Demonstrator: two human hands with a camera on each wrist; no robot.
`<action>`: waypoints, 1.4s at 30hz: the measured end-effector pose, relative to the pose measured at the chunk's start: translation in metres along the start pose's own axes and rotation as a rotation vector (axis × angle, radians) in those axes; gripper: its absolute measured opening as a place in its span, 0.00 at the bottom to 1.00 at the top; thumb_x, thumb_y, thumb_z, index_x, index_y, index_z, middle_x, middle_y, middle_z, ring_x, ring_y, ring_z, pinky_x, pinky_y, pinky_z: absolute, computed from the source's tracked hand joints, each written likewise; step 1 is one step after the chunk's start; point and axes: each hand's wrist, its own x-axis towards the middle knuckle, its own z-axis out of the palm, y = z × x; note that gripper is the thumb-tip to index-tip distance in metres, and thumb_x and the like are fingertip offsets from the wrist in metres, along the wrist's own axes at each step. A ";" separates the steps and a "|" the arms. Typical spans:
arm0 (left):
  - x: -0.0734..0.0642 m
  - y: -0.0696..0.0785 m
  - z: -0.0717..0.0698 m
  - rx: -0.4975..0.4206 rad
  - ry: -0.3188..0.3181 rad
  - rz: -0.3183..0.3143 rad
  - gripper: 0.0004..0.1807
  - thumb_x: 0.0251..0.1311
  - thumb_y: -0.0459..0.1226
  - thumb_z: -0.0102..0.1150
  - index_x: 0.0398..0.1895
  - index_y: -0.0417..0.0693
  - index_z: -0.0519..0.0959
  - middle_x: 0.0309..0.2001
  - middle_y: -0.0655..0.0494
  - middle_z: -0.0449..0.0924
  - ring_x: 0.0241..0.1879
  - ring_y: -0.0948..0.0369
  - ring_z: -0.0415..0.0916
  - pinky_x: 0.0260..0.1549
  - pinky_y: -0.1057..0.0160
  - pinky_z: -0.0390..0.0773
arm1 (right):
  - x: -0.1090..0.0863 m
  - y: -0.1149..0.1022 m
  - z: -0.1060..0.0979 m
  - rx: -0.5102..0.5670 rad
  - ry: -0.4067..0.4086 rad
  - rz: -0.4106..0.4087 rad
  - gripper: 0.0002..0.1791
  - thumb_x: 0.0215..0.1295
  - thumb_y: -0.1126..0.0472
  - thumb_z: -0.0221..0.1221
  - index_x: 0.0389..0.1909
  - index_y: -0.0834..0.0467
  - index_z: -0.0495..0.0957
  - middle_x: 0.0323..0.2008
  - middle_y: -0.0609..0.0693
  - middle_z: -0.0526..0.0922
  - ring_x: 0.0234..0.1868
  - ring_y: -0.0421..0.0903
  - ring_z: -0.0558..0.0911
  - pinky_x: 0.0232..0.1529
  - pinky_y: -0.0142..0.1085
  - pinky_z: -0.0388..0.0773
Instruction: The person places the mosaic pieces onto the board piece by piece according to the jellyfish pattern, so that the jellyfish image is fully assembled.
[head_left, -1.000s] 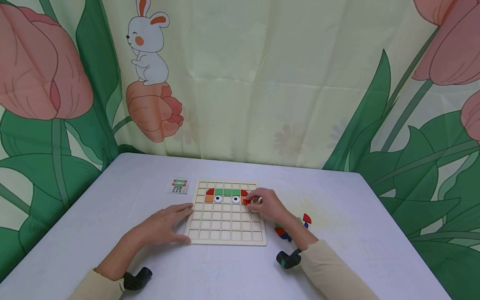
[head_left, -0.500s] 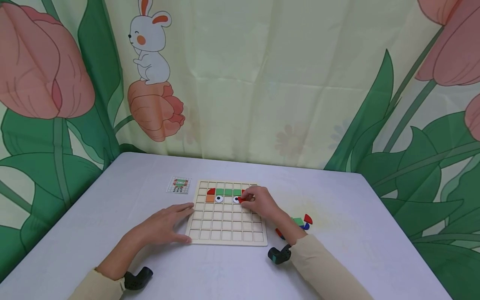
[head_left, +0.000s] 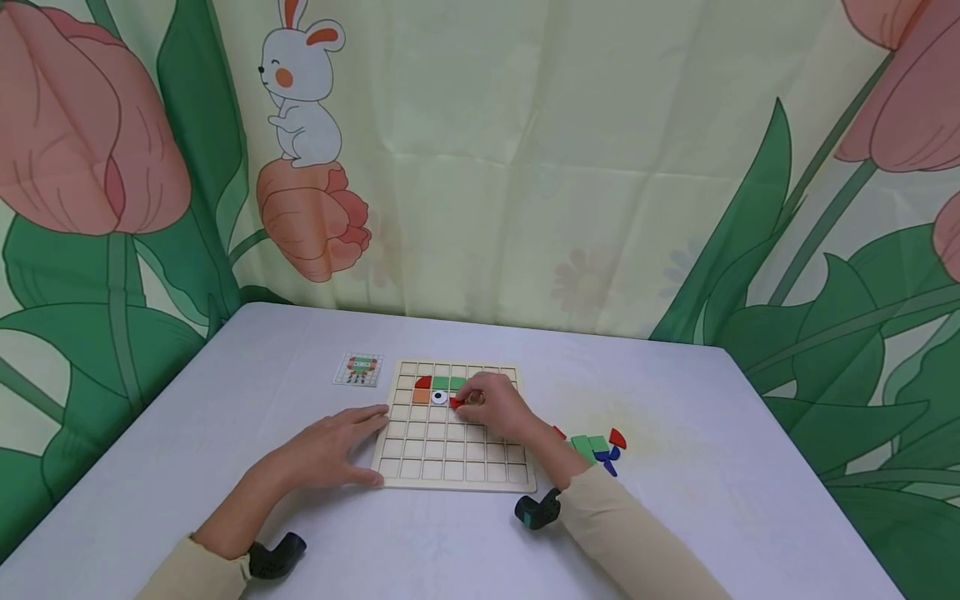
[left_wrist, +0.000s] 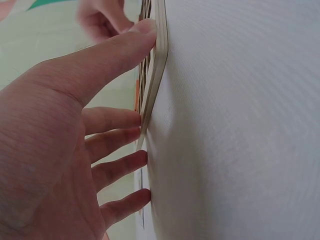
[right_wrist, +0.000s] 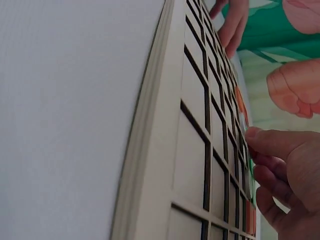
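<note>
A wooden grid board point(head_left: 442, 473) lies on the table. My left hand point(head_left: 333, 446) rests against its left edge, fingers spread and mostly straight; in the left wrist view the thumb touches the board's rim point(left_wrist: 161, 55). Over the upper rows, my right hand point(head_left: 497, 408) pinches a small red piece point(head_left: 455, 402) between thumb and fingers, just right of a round eye piece point(head_left: 439, 397). An orange square point(head_left: 422, 397), a red quarter-round piece point(head_left: 423, 382) and green squares point(head_left: 441, 383) sit in the grid. My right hand hides the pieces farther right.
Behind the board's left corner lies a small picture card point(head_left: 359, 369). Right of the board are loose pieces: green squares point(head_left: 581, 447), a red quarter-round piece point(head_left: 617, 438) and blue pieces point(head_left: 611, 467), partly behind my right forearm. A printed curtain point(head_left: 480, 208) hangs behind the table.
My right hand has moved left across the board with the red piece, from the right-hand orange square past the right eye piece. My left hand has stayed in place.
</note>
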 end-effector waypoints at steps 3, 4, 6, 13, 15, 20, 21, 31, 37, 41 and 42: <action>0.000 0.000 0.000 0.005 -0.001 -0.001 0.49 0.44 0.61 0.70 0.69 0.49 0.68 0.73 0.54 0.60 0.71 0.48 0.60 0.63 0.40 0.66 | 0.001 -0.007 0.005 0.007 -0.011 -0.016 0.08 0.56 0.63 0.68 0.38 0.58 0.86 0.33 0.48 0.83 0.33 0.41 0.75 0.32 0.29 0.72; 0.000 -0.001 0.000 0.005 -0.003 -0.001 0.49 0.44 0.61 0.70 0.69 0.49 0.68 0.73 0.55 0.60 0.71 0.48 0.60 0.63 0.40 0.66 | 0.001 -0.010 0.007 0.004 -0.014 -0.023 0.08 0.56 0.63 0.68 0.37 0.58 0.86 0.33 0.48 0.83 0.33 0.40 0.75 0.32 0.28 0.72; 0.000 -0.001 0.000 0.003 -0.005 -0.001 0.49 0.44 0.61 0.70 0.69 0.49 0.68 0.73 0.55 0.60 0.71 0.48 0.60 0.63 0.40 0.66 | 0.002 -0.014 0.010 -0.007 -0.022 -0.042 0.07 0.56 0.63 0.68 0.37 0.58 0.86 0.33 0.49 0.83 0.33 0.40 0.76 0.31 0.28 0.72; 0.000 0.000 -0.001 -0.008 -0.018 -0.009 0.50 0.44 0.62 0.69 0.69 0.50 0.67 0.74 0.55 0.59 0.71 0.48 0.59 0.63 0.39 0.65 | 0.007 -0.021 0.021 0.002 -0.047 -0.041 0.06 0.57 0.62 0.68 0.37 0.54 0.86 0.34 0.46 0.84 0.34 0.38 0.76 0.33 0.27 0.75; 0.000 -0.001 -0.001 -0.006 -0.017 -0.010 0.50 0.44 0.62 0.69 0.70 0.50 0.67 0.73 0.55 0.60 0.71 0.48 0.59 0.63 0.39 0.66 | 0.009 -0.022 0.024 0.009 -0.052 -0.041 0.06 0.57 0.62 0.68 0.36 0.54 0.86 0.33 0.46 0.83 0.34 0.38 0.76 0.33 0.27 0.75; 0.000 -0.002 0.000 -0.005 -0.015 -0.011 0.50 0.44 0.62 0.69 0.69 0.49 0.67 0.73 0.55 0.60 0.71 0.48 0.59 0.63 0.39 0.66 | 0.010 -0.026 0.028 0.009 -0.075 -0.014 0.06 0.56 0.61 0.69 0.36 0.53 0.86 0.33 0.44 0.82 0.34 0.38 0.75 0.34 0.27 0.75; 0.000 -0.002 0.000 -0.006 -0.015 -0.012 0.50 0.44 0.62 0.69 0.69 0.49 0.67 0.73 0.55 0.60 0.71 0.48 0.59 0.63 0.39 0.66 | 0.010 -0.027 0.028 0.002 -0.079 -0.006 0.07 0.56 0.61 0.69 0.37 0.53 0.86 0.33 0.44 0.82 0.34 0.38 0.75 0.34 0.27 0.74; -0.001 0.001 -0.002 -0.012 -0.025 -0.027 0.50 0.44 0.61 0.70 0.70 0.50 0.67 0.74 0.55 0.59 0.71 0.47 0.59 0.63 0.38 0.65 | 0.011 -0.029 0.027 -0.043 -0.103 -0.006 0.10 0.57 0.63 0.68 0.41 0.53 0.87 0.37 0.43 0.85 0.34 0.37 0.76 0.33 0.26 0.76; -0.001 0.001 -0.002 -0.008 -0.019 -0.021 0.50 0.43 0.62 0.70 0.69 0.50 0.67 0.73 0.55 0.60 0.71 0.48 0.59 0.63 0.39 0.66 | 0.015 -0.034 0.028 -0.106 -0.096 -0.068 0.08 0.58 0.66 0.67 0.38 0.55 0.88 0.40 0.46 0.87 0.42 0.40 0.81 0.41 0.27 0.78; 0.001 0.001 -0.001 -0.009 -0.022 -0.030 0.50 0.43 0.62 0.70 0.70 0.51 0.67 0.74 0.56 0.60 0.71 0.48 0.59 0.64 0.39 0.65 | 0.019 -0.036 0.030 -0.158 -0.095 -0.092 0.07 0.58 0.65 0.66 0.37 0.56 0.88 0.41 0.47 0.87 0.48 0.42 0.82 0.48 0.30 0.79; 0.001 0.001 -0.001 -0.008 -0.022 -0.032 0.50 0.43 0.62 0.70 0.70 0.52 0.67 0.74 0.56 0.59 0.71 0.48 0.59 0.64 0.40 0.65 | 0.020 -0.036 0.031 -0.167 -0.095 -0.095 0.07 0.58 0.65 0.66 0.37 0.56 0.88 0.41 0.47 0.87 0.48 0.42 0.82 0.49 0.30 0.79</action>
